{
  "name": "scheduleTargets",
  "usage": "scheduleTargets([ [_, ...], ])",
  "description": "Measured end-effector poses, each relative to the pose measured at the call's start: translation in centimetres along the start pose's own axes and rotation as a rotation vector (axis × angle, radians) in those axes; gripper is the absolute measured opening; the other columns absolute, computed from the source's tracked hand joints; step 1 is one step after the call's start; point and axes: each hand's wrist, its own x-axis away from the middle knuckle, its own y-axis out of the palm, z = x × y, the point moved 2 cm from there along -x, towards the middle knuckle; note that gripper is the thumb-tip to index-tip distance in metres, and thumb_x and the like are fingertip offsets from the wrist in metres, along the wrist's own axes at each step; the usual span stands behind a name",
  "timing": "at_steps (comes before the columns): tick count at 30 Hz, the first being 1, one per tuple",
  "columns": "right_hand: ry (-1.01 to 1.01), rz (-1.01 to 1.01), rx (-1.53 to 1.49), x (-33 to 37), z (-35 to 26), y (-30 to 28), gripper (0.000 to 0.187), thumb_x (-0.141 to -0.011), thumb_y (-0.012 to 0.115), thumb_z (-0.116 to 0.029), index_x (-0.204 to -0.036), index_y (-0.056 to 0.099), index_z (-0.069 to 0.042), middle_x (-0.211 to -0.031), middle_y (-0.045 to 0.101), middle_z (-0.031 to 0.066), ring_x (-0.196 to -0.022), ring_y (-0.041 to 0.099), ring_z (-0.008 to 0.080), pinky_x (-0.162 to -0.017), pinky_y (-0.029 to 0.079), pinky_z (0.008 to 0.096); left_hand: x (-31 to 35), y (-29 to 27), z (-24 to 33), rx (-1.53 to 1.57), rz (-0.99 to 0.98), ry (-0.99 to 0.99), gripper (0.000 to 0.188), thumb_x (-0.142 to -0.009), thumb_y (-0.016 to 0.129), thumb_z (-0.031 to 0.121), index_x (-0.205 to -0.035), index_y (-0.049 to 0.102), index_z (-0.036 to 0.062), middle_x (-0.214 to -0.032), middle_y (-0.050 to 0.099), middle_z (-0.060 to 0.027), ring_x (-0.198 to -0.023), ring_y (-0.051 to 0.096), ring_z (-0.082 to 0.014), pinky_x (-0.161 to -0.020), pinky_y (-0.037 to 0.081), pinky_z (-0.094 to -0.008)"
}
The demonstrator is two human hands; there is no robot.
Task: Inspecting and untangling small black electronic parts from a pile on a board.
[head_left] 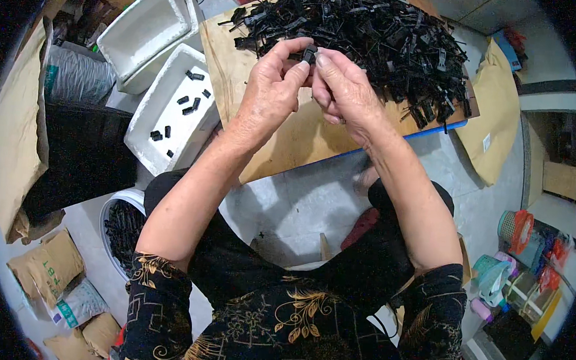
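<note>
Above the wooden tabletop point(288, 144), my left hand point(275, 85) pinches a small black plastic part point(309, 53) between thumb and fingertips. My right hand point(346, 85) meets it there, its thumb and forefinger closed at the part's right side and its other fingers curled in. The fingers cover much of the part, so its exact kind is hard to make out. Just beyond both hands lies a big heap of black plastic parts point(374, 34), many with thin sprue-like sticks. To the left, a white foam box point(199, 118) holds several small black pieces point(191, 106).
Another white foam box point(145, 26) stands at the far left. A white bucket point(109, 208) full of black parts is beside my left leg. Sacks point(46, 265) lie on the floor at lower left. A tan sack point(493, 119) hangs by the table's right edge; baskets point(491, 279) sit farther right.
</note>
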Motion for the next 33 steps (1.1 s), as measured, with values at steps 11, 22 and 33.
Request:
scheduleTargets([
  [11,-0.015,-0.008,-0.026,-0.5,0.1,0.7,0.025,-0.095,0.042,-0.029,-0.11,0.045,-0.009,-0.055,0.037,-0.0062,-0.043,0.029,0.0013,-0.035,0.025,0.0168,-0.4,0.3,-0.6,-0.104,0.086,0.125,0.027,-0.087,0.051,0.005,-0.113,0.053,0.0034,-0.076,0.054,-0.0005,-0.069,0.048,-0.0063,-0.061,0.043,-0.022],
  [22,0.083,-0.003,-0.112,-0.4,0.1,0.9,0.022,-0.095,0.043,-0.027,-0.111,0.044,-0.013,-0.054,0.033,-0.0077,-0.04,0.026,0.0007,-0.033,0.022,0.0166,-0.3,0.4,-1.0,-0.163,0.126,0.239,0.027,-0.085,0.052,0.002,-0.112,0.054,0.0032,-0.074,0.055,-0.0008,-0.066,0.048,-0.0072,-0.059,0.044,-0.0232],
  [33,0.137,-0.036,0.207,-0.8,-0.2,-1.3,0.019,-0.094,0.045,-0.03,-0.102,0.05,-0.013,-0.055,0.034,-0.0088,-0.043,0.027,0.0,-0.035,0.02,0.0162,-0.7,0.1,-0.9,-0.371,0.004,0.259,0.029,-0.085,0.049,0.001,-0.114,0.048,0.0029,-0.073,0.058,-0.0081,-0.061,0.055,-0.0117,-0.054,0.046,-0.0256],
])
